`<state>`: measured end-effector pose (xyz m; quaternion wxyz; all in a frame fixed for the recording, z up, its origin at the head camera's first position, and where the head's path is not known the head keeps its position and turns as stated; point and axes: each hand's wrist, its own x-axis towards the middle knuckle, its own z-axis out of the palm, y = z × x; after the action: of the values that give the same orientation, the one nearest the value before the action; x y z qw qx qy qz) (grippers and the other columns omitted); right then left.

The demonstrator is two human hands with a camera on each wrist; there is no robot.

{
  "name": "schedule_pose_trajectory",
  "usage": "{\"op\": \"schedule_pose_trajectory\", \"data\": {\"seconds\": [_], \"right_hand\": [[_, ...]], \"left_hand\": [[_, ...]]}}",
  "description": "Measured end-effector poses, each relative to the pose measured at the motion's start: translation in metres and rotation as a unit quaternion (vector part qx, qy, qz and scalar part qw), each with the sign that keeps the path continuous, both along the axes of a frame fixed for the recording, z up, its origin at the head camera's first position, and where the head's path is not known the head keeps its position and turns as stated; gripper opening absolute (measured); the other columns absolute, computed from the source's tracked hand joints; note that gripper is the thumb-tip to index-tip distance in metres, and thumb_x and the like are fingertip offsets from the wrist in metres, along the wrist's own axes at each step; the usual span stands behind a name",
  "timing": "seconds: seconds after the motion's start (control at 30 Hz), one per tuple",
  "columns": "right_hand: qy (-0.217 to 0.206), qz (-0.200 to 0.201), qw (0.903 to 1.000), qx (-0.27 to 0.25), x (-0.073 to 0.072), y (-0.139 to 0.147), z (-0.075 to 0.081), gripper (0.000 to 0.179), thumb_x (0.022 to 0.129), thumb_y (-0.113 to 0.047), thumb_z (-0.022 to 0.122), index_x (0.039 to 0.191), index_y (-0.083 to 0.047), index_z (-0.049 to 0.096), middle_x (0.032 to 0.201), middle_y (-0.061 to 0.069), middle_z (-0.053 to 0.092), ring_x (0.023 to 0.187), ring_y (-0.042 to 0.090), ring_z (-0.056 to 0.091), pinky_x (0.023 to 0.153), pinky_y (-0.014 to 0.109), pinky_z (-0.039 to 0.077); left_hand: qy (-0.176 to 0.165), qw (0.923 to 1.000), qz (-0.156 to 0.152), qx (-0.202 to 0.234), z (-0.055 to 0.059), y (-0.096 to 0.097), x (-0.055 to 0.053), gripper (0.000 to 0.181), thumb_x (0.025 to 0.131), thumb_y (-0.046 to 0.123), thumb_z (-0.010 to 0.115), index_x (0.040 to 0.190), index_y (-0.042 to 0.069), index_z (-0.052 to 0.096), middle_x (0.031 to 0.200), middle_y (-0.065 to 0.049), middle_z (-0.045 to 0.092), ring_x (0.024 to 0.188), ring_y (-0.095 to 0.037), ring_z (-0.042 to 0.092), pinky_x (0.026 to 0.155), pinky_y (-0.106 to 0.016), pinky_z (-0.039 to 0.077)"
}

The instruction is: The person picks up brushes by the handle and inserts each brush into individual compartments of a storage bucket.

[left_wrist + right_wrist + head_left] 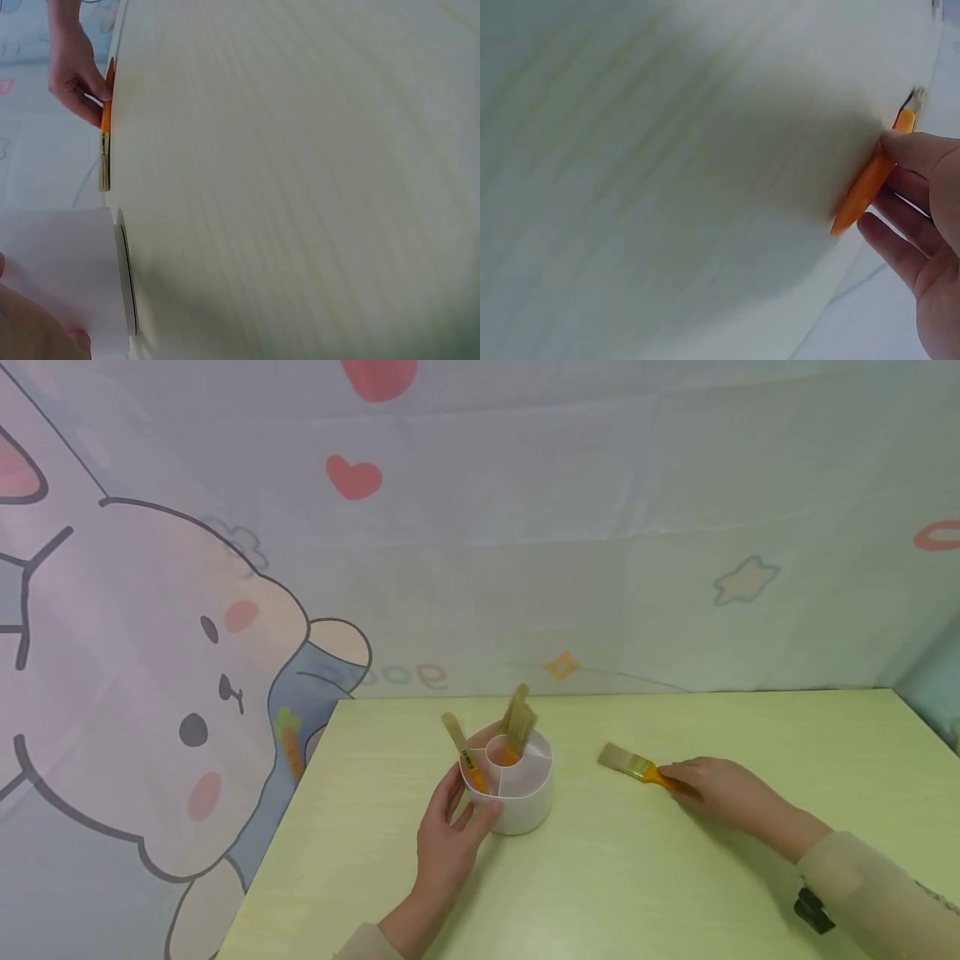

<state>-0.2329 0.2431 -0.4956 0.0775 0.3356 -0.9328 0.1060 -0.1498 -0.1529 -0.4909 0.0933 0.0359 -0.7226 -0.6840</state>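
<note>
A white, rounded holder with several compartments [525, 810] stands on the table, and my left hand [450, 843] grips its left side, thumb at the front. Inside it, a narrow paintbrush [457, 735] leans left in the front-left compartment. Wider bristles [519, 718] rise from around its round middle compartment. To the right, my right hand [727, 793] pinches the orange handle of a flat paintbrush [626, 762], bristles pointing left toward the holder. In the right wrist view, the thumb and fingers take the orange handle [874, 180] from both sides, close over the table.
The pale yellow-green table [637, 885] has its far edge against a hanging cloth [525, 527] printed with hearts, a star and a large cartoon rabbit. A small black object [813, 910] sits at the right sleeve [870, 885].
</note>
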Motion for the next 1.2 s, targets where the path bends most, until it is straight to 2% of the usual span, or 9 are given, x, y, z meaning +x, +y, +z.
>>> {"op": "schedule_pose_trajectory", "data": {"seconds": [0.4, 0.73, 0.87, 0.97, 1.1, 1.2], "right_hand": [[0.059, 0.020, 0.9965, 0.055, -0.009, 0.001, 0.006, 0.021, 0.086, -0.003, 0.087, 0.106, -0.004, 0.079, 0.095, 0.006, 0.077, 0.088, 0.029, 0.074, 0.078, 0.045, 0.066], [0.064, 0.033, 0.9965, 0.042, -0.010, 0.002, 0.007, 0.021, 0.085, 0.001, 0.086, 0.104, -0.006, 0.080, 0.095, 0.004, 0.076, 0.089, 0.028, 0.074, 0.079, 0.045, 0.066], [0.047, 0.026, 0.9986, 0.002, -0.010, 0.000, 0.013, 0.026, 0.085, 0.003, 0.086, 0.109, -0.005, 0.081, 0.099, 0.006, 0.078, 0.091, 0.029, 0.075, 0.080, 0.046, 0.066], [0.026, 0.023, 0.9976, -0.059, -0.009, -0.005, 0.020, 0.030, 0.085, 0.003, 0.086, 0.113, -0.005, 0.081, 0.102, 0.005, 0.079, 0.088, 0.023, 0.075, 0.074, 0.039, 0.067], [0.016, 0.039, 0.9883, -0.146, -0.006, -0.018, 0.034, 0.034, 0.084, 0.005, 0.087, 0.116, -0.006, 0.081, 0.103, 0.002, 0.079, 0.084, 0.012, 0.073, 0.069, 0.026, 0.065], [0.008, 0.059, 0.9787, -0.196, -0.001, -0.030, 0.046, 0.037, 0.085, 0.007, 0.085, 0.119, -0.007, 0.080, 0.106, 0.001, 0.079, 0.086, 0.013, 0.076, 0.073, 0.023, 0.066]], "left_hand": [[0.003, 1.0000, 0.000, 0.000, 0.000, -0.001, 0.000, 0.080, 0.091, 0.018, 0.088, 0.160, 0.010, 0.048, 0.163, -0.009, 0.050, 0.152, -0.029, 0.046, 0.118, -0.041, 0.049], [0.002, 1.0000, -0.004, -0.003, 0.000, -0.001, 0.000, 0.078, 0.092, 0.020, 0.087, 0.160, 0.011, 0.048, 0.163, -0.008, 0.049, 0.152, -0.029, 0.046, 0.119, -0.043, 0.048], [0.003, 1.0000, -0.003, -0.005, 0.001, 0.000, 0.001, 0.078, 0.092, 0.020, 0.087, 0.160, 0.011, 0.048, 0.163, -0.008, 0.050, 0.152, -0.030, 0.045, 0.119, -0.043, 0.048], [0.003, 1.0000, -0.003, -0.005, 0.001, 0.000, 0.001, 0.078, 0.093, 0.021, 0.087, 0.160, 0.011, 0.048, 0.163, -0.008, 0.050, 0.152, -0.030, 0.045, 0.119, -0.043, 0.049], [0.003, 1.0000, -0.003, -0.004, 0.001, 0.000, 0.001, 0.078, 0.092, 0.020, 0.087, 0.160, 0.012, 0.048, 0.163, -0.008, 0.050, 0.153, -0.029, 0.045, 0.119, -0.043, 0.049], [0.002, 1.0000, -0.001, -0.003, 0.001, 0.000, 0.001, 0.079, 0.092, 0.019, 0.087, 0.160, 0.012, 0.049, 0.163, -0.007, 0.050, 0.152, -0.028, 0.046, 0.119, -0.043, 0.048]]}}
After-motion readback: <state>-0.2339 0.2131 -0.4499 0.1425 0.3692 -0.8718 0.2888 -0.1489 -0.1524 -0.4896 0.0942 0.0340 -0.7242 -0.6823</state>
